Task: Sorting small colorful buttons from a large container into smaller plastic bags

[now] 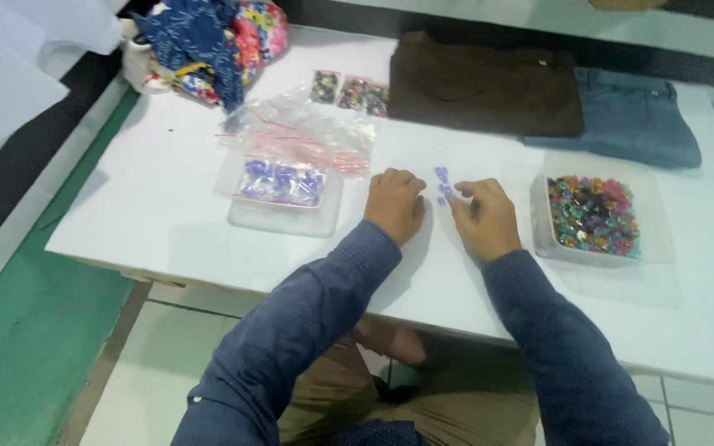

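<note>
My left hand (395, 204) rests knuckles up on the white table (159, 190), its fingers curled under; I cannot tell if anything is inside. My right hand (486, 218) lies just to its right, fingertips touching a small cluster of blue beads (442, 185) on the table between the two hands. A clear tub of mixed coloured beads (593, 215) stands right of my right hand. Left of my left hand, a clear tub (284, 198) holds a bag of blue beads (281, 182).
A heap of empty clear zip bags (307, 132) lies behind the left tub, with small filled bead packets (350, 91) further back. Folded brown trousers (481, 83) and blue jeans (634, 120) lie at the far edge. Patterned cloth (208, 45) is bundled at the far left.
</note>
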